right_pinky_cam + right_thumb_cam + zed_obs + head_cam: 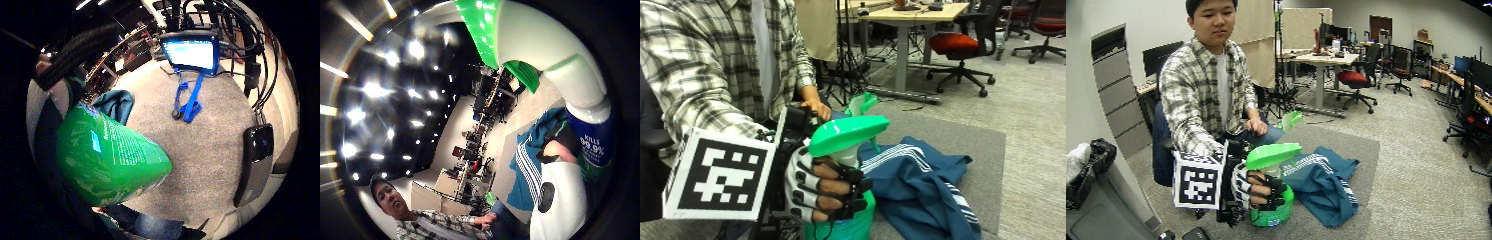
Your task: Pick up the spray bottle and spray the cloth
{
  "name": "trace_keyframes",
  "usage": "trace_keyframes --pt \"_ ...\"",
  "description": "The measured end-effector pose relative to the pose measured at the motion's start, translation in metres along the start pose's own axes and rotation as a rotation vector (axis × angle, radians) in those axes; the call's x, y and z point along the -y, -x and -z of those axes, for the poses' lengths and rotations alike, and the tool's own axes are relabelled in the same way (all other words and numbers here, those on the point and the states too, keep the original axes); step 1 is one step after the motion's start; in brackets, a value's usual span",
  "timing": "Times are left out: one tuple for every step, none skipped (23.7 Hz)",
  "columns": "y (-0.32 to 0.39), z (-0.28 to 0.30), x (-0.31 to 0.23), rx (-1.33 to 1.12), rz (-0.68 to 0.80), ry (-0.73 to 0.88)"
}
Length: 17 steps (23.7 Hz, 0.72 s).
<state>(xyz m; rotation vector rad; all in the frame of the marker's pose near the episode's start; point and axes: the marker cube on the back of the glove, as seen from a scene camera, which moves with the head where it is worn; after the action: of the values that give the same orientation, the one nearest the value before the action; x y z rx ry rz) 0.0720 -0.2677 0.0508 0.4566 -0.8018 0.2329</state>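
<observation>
My gloved right hand (823, 187) grips the neck of a green spray bottle (840, 220) with a green trigger head (845, 132), held upright just above the grey table mat (973, 145). Its fingers curl around the neck under the head. The nozzle faces the blue cloth with white stripes (919, 185), which lies crumpled on the mat right beside the bottle. In the thumb side palm view the bottle's white neck (555, 60), green trigger (522, 75) and blue label (592, 145) are close, with the cloth (532, 170) beyond. The little finger side palm view shows the green bottle body (107, 155).
The person's bare left hand (816, 106) rests at the table's near edge by a second green-and-white sprayer (861, 104). On the mat lie a blue clamp stand (187, 100) holding a lit tablet (190, 52) and a dark phone-like device (256, 162). Desks and office chairs (959, 47) stand behind.
</observation>
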Motion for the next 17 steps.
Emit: trace_keyframes --pt "0.0003 0.0 0.0007 -0.017 0.0 -0.008" --pt "0.0006 -0.0001 0.0013 -0.033 -0.001 -0.016" --pt "0.0011 -0.0003 0.0017 -0.05 -0.001 -0.024" --pt "0.0015 -0.0005 0.0022 -0.067 0.0 -0.03" --pt "0.0021 -0.0005 0.0027 -0.084 0.002 -0.034" --pt "0.0027 -0.0005 0.0034 -0.1 0.005 -0.037" --pt "0.0033 -0.0004 0.0042 -0.115 0.009 -0.037" --pt "0.0039 -0.0004 0.0051 -0.127 0.013 -0.036" --pt "0.0044 -0.0007 0.006 -0.136 0.016 -0.035" --pt "0.005 -0.001 0.0066 -0.141 0.017 -0.035" --pt "0.0054 -0.0013 0.0068 -0.145 0.018 -0.036" --pt "0.0058 -0.0016 0.0064 -0.147 0.017 -0.038" --pt "0.0061 -0.0017 0.0057 -0.148 0.017 -0.04" --pt "0.0063 -0.0018 0.0046 -0.147 0.017 -0.042" --pt "0.0065 -0.0017 0.0032 -0.144 0.018 -0.043" --pt "0.0067 -0.0015 0.0016 -0.139 0.019 -0.043" --pt "0.007 -0.0012 -0.0005 -0.134 0.02 -0.043"
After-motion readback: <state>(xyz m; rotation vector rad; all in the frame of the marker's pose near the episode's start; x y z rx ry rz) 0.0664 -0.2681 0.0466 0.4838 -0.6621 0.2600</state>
